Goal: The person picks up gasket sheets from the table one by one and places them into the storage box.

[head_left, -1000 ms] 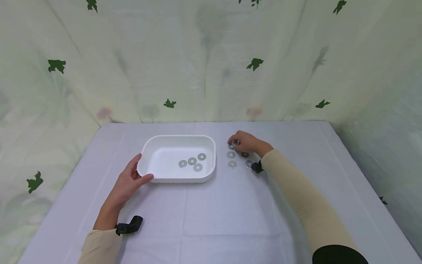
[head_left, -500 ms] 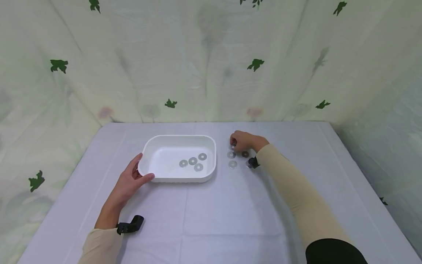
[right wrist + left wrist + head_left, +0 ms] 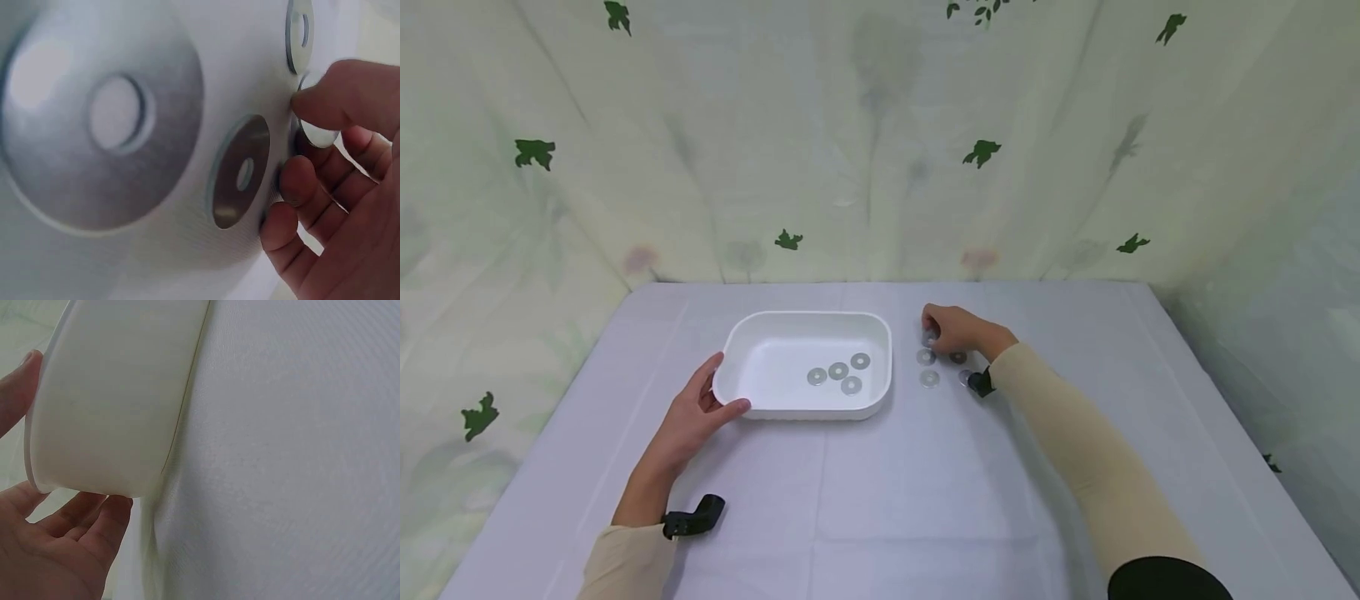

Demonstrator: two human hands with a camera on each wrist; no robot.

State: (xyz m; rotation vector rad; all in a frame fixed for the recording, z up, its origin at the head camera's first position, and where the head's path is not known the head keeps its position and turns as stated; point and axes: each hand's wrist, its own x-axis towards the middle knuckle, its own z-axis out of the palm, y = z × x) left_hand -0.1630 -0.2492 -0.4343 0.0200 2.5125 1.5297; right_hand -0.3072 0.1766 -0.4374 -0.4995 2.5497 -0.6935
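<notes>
My left hand point(image 3: 688, 423) grips the left end of a white tray point(image 3: 805, 413), thumb at its near rim and fingers around the corner. In the left wrist view, the fingers point(image 3: 112, 525) touch the tray's outer wall. Inside the tray lie several flat metal washers point(image 3: 833, 367), toward its right side. Right of the tray, my right hand point(image 3: 957, 327) is low over the tablecloth. Its thumb and fingers pinch a washer point(image 3: 320, 136), partly hidden by the thumb in the right wrist view.
Several loose washers lie below the right hand, including one near washer point(image 3: 929, 373), a darker one point(image 3: 226, 194) and a large-looking one close to the wrist camera point(image 3: 172, 119). A white cloth point(image 3: 880, 500) covers the table. A leaf-patterned curtain point(image 3: 880, 150) hangs behind.
My right hand has stayed over the same far washer, shifting slightly, its fingertips closing in on it. The left hand and tray have kept their place.
</notes>
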